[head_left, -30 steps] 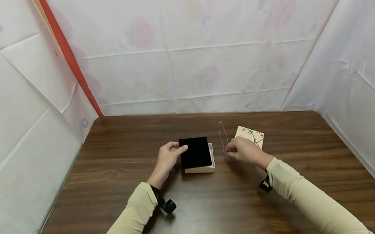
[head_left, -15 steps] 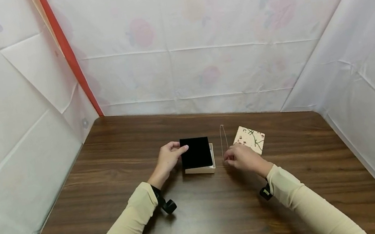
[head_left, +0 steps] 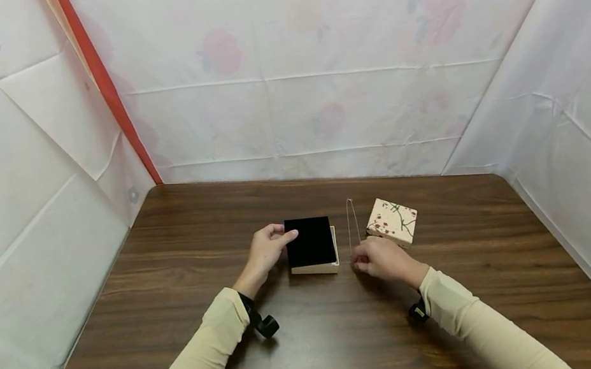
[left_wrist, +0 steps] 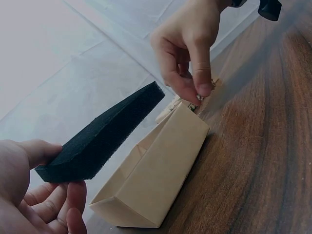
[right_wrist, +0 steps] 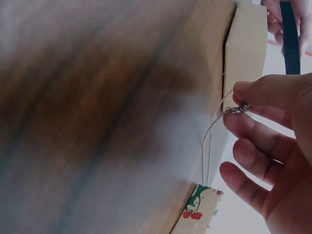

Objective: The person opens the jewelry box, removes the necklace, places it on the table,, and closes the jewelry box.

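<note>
Between thumb and fingers, my left hand point(head_left: 268, 253) pinches a black foam pad point(head_left: 309, 241) by its left edge. The left wrist view shows the pad point(left_wrist: 102, 134) tilted above an open cream box point(left_wrist: 156, 165), whose inside is mostly hidden. To the right of that box, my right hand point(head_left: 381, 258) pinches a thin silver chain necklace point(head_left: 349, 227) near the clasp point(right_wrist: 237, 110). From the fingertips the chain extends away from me over the table in a narrow loop. Just beyond the right hand lies a cream box lid point(head_left: 392, 222) printed with red and green sprigs.
Everything stands on a dark wood-grain table point(head_left: 321, 348). White floral sheets point(head_left: 313, 78) hang behind it and at both sides, with a red strip point(head_left: 109, 91) at the back left. Black camera mounts sit on both wrists.
My right hand has drawn toward me and slightly left, with the necklace in its fingers, so more of the printed lid shows. The left hand and pad have hardly moved.
</note>
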A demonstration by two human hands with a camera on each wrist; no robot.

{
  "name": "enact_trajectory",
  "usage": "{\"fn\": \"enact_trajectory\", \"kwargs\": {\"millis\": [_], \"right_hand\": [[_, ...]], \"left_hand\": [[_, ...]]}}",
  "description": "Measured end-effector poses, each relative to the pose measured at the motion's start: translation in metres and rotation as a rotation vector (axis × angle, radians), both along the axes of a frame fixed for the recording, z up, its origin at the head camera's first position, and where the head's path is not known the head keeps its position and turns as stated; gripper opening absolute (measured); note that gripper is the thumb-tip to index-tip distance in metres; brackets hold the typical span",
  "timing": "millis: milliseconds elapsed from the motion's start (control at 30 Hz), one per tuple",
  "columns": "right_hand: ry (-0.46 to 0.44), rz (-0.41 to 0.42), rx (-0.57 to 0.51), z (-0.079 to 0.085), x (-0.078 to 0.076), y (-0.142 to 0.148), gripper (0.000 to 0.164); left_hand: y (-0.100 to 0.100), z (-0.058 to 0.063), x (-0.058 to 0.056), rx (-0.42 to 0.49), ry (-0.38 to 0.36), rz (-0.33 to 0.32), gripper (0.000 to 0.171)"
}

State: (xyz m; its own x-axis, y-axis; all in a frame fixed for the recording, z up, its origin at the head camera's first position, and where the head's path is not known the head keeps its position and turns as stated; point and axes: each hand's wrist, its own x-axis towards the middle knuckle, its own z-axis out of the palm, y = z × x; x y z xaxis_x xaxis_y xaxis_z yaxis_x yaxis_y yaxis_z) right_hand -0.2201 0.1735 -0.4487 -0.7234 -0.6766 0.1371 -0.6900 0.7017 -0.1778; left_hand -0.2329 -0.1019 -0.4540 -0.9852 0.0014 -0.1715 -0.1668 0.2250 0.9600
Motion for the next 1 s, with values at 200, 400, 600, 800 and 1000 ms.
{"fn": "enact_trajectory", "kwargs": {"millis": [200, 400, 600, 800, 1000], "right_hand": [[-0.015, 0.031, 0.066, -0.003, 0.009, -0.004, 0.005], [-0.05, 0.028, 0.083, -0.002, 0.015, -0.007, 0.005], [-0.106, 0.028, 0.078, -0.001, 0.018, -0.007, 0.005], [-0.135, 0.029, 0.073, 0.001, 0.018, -0.008, 0.004], [-0.166, 0.008, 0.059, 0.005, 0.019, -0.009, 0.006]], "left_hand": [[-0.001, 0.002, 0.002, -0.005, 0.009, -0.01, 0.045], [-0.003, 0.004, 0.004, -0.019, 0.018, -0.021, 0.043], [-0.004, 0.006, 0.004, -0.013, 0.02, -0.026, 0.045], [-0.004, 0.005, 0.004, -0.008, 0.011, -0.034, 0.045], [-0.004, 0.004, 0.004, -0.015, 0.002, -0.039, 0.046]]}}
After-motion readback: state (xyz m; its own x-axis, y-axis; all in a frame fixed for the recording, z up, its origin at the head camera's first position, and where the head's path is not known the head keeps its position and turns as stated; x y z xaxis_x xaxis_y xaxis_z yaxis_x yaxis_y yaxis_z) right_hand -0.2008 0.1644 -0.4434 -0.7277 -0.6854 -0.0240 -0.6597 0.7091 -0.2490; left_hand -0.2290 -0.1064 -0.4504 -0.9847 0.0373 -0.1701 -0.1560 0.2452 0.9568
